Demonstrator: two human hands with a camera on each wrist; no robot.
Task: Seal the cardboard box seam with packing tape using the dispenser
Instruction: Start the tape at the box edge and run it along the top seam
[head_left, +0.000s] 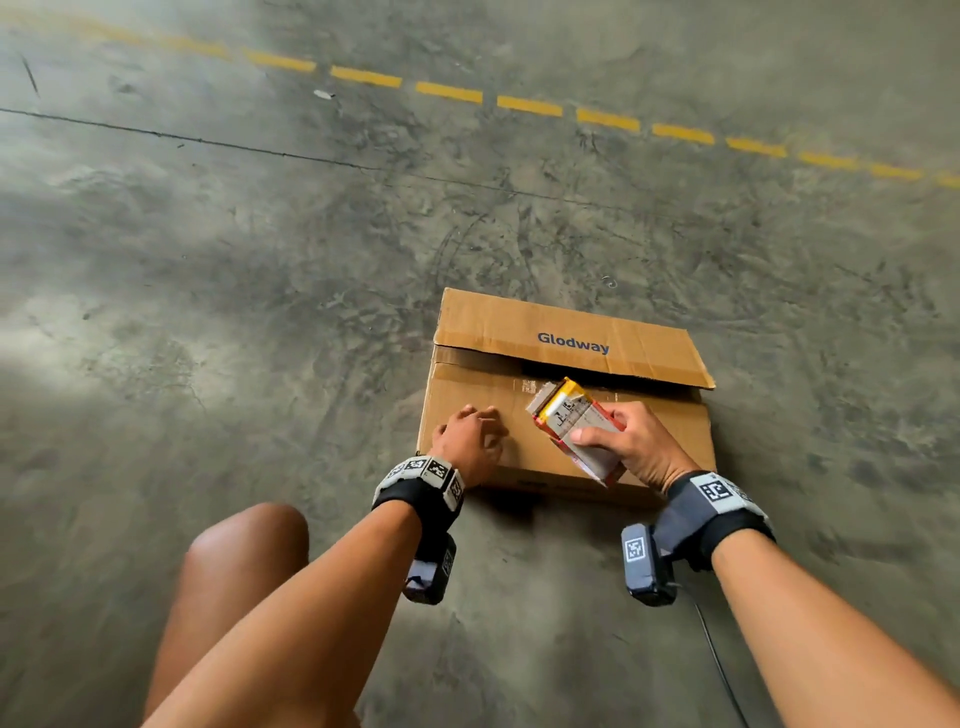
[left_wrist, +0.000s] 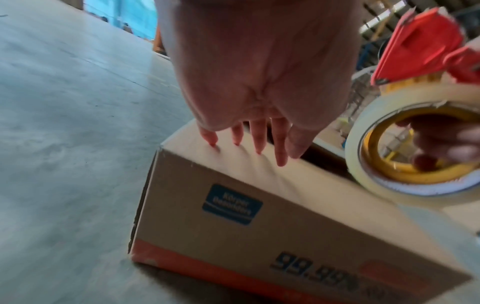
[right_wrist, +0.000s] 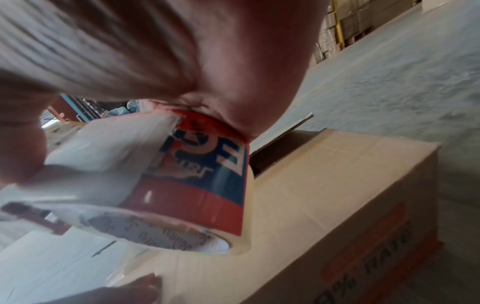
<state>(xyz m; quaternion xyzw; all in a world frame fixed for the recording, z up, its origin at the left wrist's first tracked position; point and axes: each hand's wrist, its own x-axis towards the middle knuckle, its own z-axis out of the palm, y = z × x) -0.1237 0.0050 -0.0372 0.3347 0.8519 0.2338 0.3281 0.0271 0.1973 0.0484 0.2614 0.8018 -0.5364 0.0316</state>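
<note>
Cardboard box (head_left: 670, 431) on concrete floor (head_left: 260, 260), far flap raised. Right hand (head_left: 641, 441) clamps tape dispenser (head_left: 574, 423), long axis near-far, nose pointing far-left. Left hand (head_left: 470, 436), fingers straight, presses near flap.

Head camera looks steeply down from above; both wrist cameras sit low and close, sharing the cardboard box (head_left: 566, 415).

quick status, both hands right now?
Left hand: open, fingers resting on the near flap of the cardboard box, holding nothing.
Right hand: gripping the tape dispenser above the box top.
</note>
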